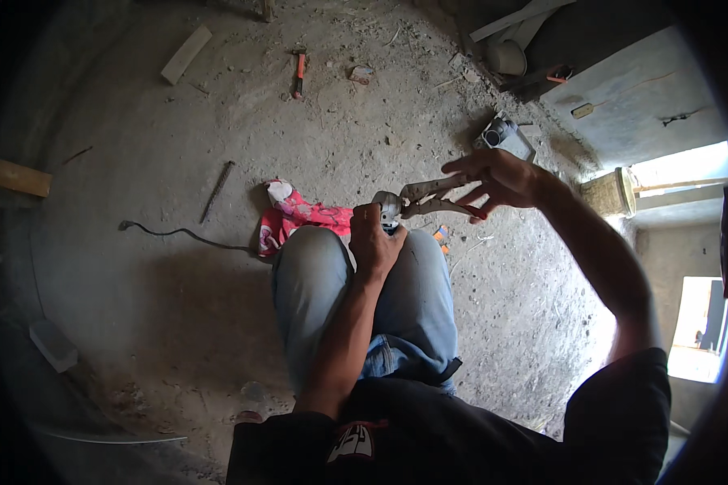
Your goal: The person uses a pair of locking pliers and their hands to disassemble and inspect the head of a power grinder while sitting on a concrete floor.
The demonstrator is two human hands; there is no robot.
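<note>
My left hand (372, 246) grips a grey metal tool head (387, 202) above my knees. A pair of metal locking pliers (421, 194) sits with its jaws at that head, its two handles apart and pointing right. My right hand (497, 182) is over the handles with fingers spread; whether the fingertips touch them is hard to tell. A pink and white patterned cloth (295, 210) lies beside my left knee (307, 267), and a dark cable (182, 232) runs out from near it.
A rod (217, 190), a red-handled hammer (299, 77) and wooden pieces (186, 54) lie on the dusty floor (178, 137). At the right are a metal object (501, 133), a bucket (603, 194) and a wall (615, 81). A board (22, 177) is at the left.
</note>
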